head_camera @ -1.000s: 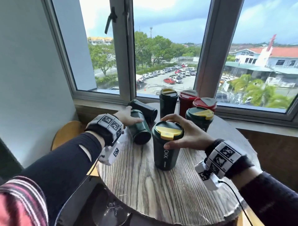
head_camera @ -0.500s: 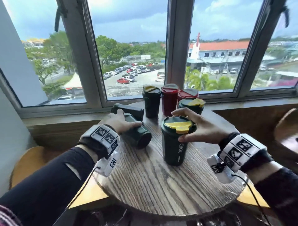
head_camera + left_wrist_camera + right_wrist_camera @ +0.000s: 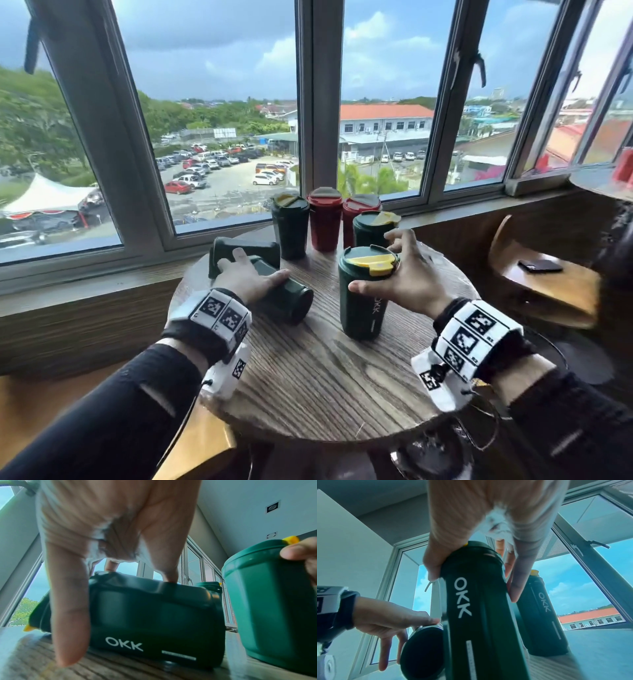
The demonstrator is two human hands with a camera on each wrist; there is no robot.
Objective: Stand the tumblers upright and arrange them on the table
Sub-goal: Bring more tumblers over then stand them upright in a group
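On the round wooden table a dark green tumbler lies on its side. My left hand grips it from above, thumb on one side and fingers on the other. A second dark tumbler lies just behind it. My right hand holds an upright green tumbler with a yellow lid flap by its lid rim. At the back stand a dark green tumbler, two red ones and another green one.
The window sill runs close behind the table. To the right is a wooden chair seat with a dark flat object on it. Another table edge shows at far right. A yellow chair seat sits below left.
The head view has swung to the right. My left hand has slid further over the lying tumbler and closed round it. My right hand has stayed on the upright tumbler's lid.
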